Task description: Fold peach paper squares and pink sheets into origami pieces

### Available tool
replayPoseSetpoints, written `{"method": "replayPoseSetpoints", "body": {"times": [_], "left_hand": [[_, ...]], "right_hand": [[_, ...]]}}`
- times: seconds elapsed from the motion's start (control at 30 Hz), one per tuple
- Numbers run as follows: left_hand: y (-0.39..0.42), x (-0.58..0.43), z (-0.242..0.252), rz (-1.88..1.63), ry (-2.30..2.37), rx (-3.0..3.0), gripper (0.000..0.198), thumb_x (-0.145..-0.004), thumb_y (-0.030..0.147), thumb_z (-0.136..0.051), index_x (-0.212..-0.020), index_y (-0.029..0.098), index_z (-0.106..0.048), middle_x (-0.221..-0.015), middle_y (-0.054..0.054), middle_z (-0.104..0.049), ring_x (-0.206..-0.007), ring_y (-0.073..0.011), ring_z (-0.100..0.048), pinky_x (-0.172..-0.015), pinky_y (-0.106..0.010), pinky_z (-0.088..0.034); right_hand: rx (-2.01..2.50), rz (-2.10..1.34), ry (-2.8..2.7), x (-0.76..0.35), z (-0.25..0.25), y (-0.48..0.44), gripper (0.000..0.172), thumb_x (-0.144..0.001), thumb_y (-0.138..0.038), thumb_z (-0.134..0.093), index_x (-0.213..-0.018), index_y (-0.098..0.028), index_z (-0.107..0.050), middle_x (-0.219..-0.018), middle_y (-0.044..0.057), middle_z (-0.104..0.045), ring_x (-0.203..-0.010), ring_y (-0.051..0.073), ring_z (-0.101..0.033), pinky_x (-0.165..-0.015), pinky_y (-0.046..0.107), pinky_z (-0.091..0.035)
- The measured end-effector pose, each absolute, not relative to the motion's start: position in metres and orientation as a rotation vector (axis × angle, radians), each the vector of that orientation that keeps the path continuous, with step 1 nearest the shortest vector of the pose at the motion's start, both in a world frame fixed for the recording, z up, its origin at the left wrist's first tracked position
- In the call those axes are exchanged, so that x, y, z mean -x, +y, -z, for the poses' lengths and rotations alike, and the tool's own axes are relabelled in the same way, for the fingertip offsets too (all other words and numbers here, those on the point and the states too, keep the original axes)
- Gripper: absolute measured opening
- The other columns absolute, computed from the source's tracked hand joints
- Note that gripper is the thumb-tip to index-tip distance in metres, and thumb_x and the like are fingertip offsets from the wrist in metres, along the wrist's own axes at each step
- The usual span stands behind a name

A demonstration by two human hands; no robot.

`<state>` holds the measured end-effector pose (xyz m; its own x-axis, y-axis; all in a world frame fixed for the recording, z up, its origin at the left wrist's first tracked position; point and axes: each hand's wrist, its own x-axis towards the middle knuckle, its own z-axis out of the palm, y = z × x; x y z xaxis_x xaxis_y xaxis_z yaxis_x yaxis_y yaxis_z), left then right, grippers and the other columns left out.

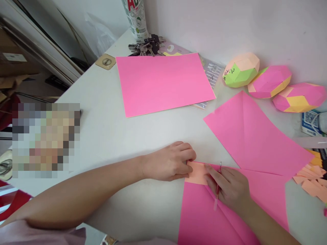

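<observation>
A small peach paper rectangle (197,172) lies along the upper left edge of a creased pink sheet (196,214). My left hand (176,161) has its fingers curled, gripping the left end of the peach paper. My right hand (230,185) keeps a slim red pen (217,192) between its fingers, the metal point facing away from me and the clear end towards me. Its thumb and index fingertip rest at the peach paper's right end. Beyond the right hand is another creased pink sheet (255,136), overlapping the first.
A flat stack of pink paper (166,85) lies farther back, near keys (148,46) and a printed bottle (136,20). Several faceted paper shapes (270,81) line the wall. Peach paper pieces (313,180) are heaped at the right. A blurred-out object (48,139) sits at the left edge.
</observation>
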<state>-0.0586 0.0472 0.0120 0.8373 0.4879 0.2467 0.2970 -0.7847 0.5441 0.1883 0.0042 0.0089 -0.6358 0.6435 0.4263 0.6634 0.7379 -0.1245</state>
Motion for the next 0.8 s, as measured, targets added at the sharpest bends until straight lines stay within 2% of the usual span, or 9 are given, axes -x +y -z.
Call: {"method": "replayPoseSetpoints", "body": {"times": [0.6,0.7,0.8], "left_hand": [[0.0485,0.0588,-0.0112,-0.540,0.560,-2.533,0.025,-0.090,0.021,-0.052,-0.067,0.017,-0.060,-0.091,-0.007,-0.055,-0.085,-0.0169,-0.047,-0.076,-0.031,-0.038],[0.0484,0.0581,-0.0127,-0.542,0.570,-2.595,0.028,-0.090,0.019,-0.050,-0.062,0.017,-0.057,-0.077,-0.004,-0.053,-0.076,-0.0155,-0.046,-0.070,-0.030,-0.036],[0.0471,0.0582,-0.0143,-0.538,0.550,-2.715,0.032,-0.092,0.021,-0.048,-0.060,0.018,-0.053,-0.056,0.000,-0.044,-0.060,-0.0136,-0.040,-0.058,-0.029,-0.029]], "right_hand": [[0.994,0.036,-2.496,-0.1888,-0.0073,0.0035,0.014,-0.084,-0.017,-0.061,-0.095,-0.013,-0.068,-0.046,-0.006,-0.041,-0.046,0.009,-0.036,-0.047,0.024,-0.027],[0.993,0.034,-2.488,-0.1883,-0.0073,0.0033,0.013,-0.083,-0.016,-0.062,-0.094,-0.012,-0.068,-0.046,-0.006,-0.041,-0.047,0.009,-0.036,-0.047,0.025,-0.027],[0.996,0.029,-2.489,-0.1880,-0.0079,0.0031,0.013,-0.083,-0.016,-0.062,-0.094,-0.012,-0.068,-0.046,-0.006,-0.040,-0.047,0.009,-0.035,-0.047,0.025,-0.027]]}}
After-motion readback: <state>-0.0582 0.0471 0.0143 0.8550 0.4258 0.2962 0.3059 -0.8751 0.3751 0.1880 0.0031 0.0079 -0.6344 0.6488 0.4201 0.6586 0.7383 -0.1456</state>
